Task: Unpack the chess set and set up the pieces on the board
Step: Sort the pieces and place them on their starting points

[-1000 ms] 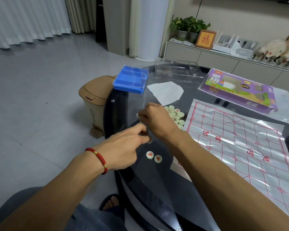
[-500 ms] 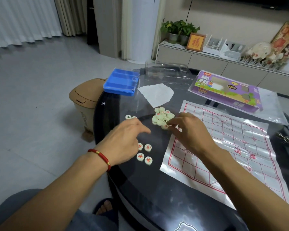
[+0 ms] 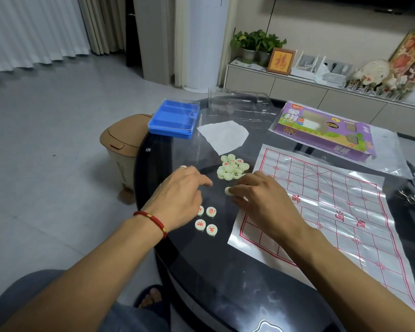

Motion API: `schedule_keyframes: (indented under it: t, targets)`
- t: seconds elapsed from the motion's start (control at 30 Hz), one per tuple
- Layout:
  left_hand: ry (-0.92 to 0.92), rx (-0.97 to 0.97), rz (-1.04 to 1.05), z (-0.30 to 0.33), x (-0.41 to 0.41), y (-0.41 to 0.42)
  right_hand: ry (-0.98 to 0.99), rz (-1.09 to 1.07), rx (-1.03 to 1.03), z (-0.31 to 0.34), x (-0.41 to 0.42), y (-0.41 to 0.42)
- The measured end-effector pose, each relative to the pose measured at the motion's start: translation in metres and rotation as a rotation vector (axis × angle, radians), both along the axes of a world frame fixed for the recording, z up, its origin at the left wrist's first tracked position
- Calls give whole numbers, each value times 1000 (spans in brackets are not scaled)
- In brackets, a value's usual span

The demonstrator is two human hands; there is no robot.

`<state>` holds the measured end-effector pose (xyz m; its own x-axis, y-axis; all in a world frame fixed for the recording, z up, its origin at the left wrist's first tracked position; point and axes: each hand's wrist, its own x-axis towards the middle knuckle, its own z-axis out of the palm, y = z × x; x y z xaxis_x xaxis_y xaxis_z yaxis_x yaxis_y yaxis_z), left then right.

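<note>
A small pile of round pale pieces [image 3: 231, 168] sits on the dark glass table [image 3: 201, 271], just left of the board sheet [image 3: 333, 212]. The sheet is white w/ red lines & lies flat on the table's right side. Four more pieces [image 3: 207, 221] w/ red marks lie face up near the table edge, apart from the pile.

The right hand [image 3: 261, 200] has its fingers curled & pinches one piece [image 3: 228, 190] between the pile & the four. The left hand [image 3: 177, 195], w/ a red string on the wrist, hangs over the table w/ loose fingers pointing at the pile; it covers part of one of the four. Can't tell if it holds anything.

Further back: a blue tray [image 3: 174, 119], a white paper bit [image 3: 223, 136], a clear lid [image 3: 237, 101], & the purple box [image 3: 326, 130]. A tan bin [image 3: 120, 149] stands on the floor beside the table.
</note>
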<state>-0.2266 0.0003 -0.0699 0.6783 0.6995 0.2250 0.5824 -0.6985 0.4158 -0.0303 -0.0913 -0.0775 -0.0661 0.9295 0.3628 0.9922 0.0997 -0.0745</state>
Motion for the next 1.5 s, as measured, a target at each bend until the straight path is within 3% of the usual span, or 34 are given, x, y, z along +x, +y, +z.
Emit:
schedule_keyframes:
  t: [0.1, 0.2, 0.37, 0.67, 0.87, 1.03, 1.3, 1.5]
  targets:
    - [139, 43, -105, 2, 14, -5, 5, -7, 4, 2, -5, 10]
    - [244, 99, -67, 4, 24, -9, 94, -49, -1, 6, -7, 14]
    - [252, 119, -70, 6, 24, -9, 282, -193, 1, 12, 8, 2]
    - [105, 174, -72, -2, 25, 3, 167, -38, -103, 6, -14, -2]
    - [91, 29, -51, -1, 37, 19, 172, 20, -124, 5, -19, -3]
    - [-75, -136, 72, 14, 30, 26, 273, -36, -126, 5, -12, -5]
    - [16, -68, 103, 12, 20, 25, 252, -23, -139, 3, -13, -2]
    - [170, -8, 7, 11, 9, 14, 256, 36, -155, 0, -20, -2]
